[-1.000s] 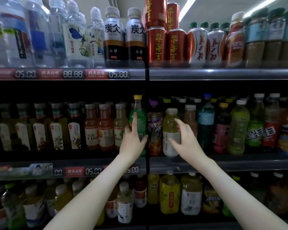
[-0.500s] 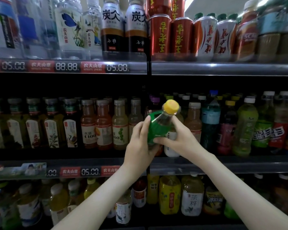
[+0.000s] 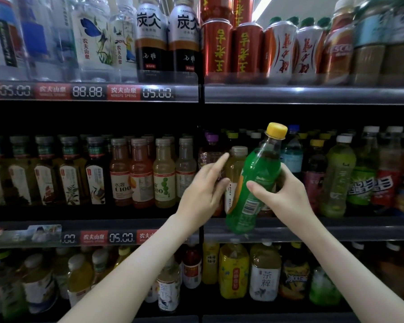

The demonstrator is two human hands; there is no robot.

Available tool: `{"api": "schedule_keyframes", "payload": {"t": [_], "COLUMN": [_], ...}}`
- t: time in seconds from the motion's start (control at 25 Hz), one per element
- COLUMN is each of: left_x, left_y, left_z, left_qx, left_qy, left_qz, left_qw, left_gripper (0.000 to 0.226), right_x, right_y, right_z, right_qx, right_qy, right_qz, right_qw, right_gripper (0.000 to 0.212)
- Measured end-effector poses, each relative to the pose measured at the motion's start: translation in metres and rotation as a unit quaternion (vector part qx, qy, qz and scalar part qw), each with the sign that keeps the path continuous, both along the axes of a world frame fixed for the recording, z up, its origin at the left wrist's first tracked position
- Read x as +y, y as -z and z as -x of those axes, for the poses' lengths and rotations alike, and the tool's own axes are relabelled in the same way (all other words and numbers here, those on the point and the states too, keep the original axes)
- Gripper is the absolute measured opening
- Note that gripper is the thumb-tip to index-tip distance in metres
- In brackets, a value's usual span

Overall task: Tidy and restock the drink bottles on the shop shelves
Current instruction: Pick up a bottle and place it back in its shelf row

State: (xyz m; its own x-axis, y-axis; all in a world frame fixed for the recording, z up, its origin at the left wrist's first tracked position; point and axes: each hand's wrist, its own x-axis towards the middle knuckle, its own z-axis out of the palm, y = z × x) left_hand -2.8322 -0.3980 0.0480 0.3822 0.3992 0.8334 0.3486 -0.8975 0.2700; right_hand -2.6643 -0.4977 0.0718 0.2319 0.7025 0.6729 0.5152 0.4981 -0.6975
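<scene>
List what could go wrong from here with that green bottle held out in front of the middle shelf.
1. The green bottle is tilted and held only by the right hand; the left hand is open beside it, so it could slip.
2. Its base hangs over the shelf edge; catching the lip may jolt it loose.
3. The middle row is packed; pushing in could knock over the pale bottle behind.
</scene>
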Motion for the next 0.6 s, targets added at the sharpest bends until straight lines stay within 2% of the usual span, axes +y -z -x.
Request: {"api": "schedule_keyframes", "payload": {"t": [0.04, 0.12, 0.2, 0.28, 0.44, 0.6], "left_x": [0.006, 0.018, 0.029, 0.035, 0.036, 0.037], "left_y": [-0.001, -0.004, -0.011, -0.017, -0.011, 0.008], "left_z": [-0.001, -0.005, -0.012, -0.019, -0.024, -0.006], "left_qx": [-0.017, -0.024, -0.003, 0.009, -0.046, -0.163], "left_qy": [-0.055, -0.122, -0.123, -0.116, -0.114, -0.084], "left_qz": [0.009, 0.083, 0.179, 0.234, 0.254, 0.255], "left_qw": [0.998, 0.989, 0.976, 0.965, 0.959, 0.949], "left_gripper": [0.057, 0.069, 0.091, 0.109, 0.107, 0.109], "right_x": [-0.001, -0.004, -0.006, -0.008, -0.009, -0.01], "right_y": [0.001, 0.003, 0.004, 0.004, 0.004, 0.006], "right_z": [-0.004, -0.01, -0.014, -0.015, -0.02, -0.031], "right_qx": [0.009, 0.019, 0.021, 0.021, 0.02, 0.02], "right_qy": [0.009, 0.025, 0.038, 0.048, 0.062, 0.074], "right_qz": [0.014, 0.035, 0.049, 0.059, 0.066, 0.075], "right_qw": [1.0, 0.999, 0.998, 0.997, 0.996, 0.994], "right_gripper": [0.034, 0.033, 0.035, 0.037, 0.04, 0.04]}}
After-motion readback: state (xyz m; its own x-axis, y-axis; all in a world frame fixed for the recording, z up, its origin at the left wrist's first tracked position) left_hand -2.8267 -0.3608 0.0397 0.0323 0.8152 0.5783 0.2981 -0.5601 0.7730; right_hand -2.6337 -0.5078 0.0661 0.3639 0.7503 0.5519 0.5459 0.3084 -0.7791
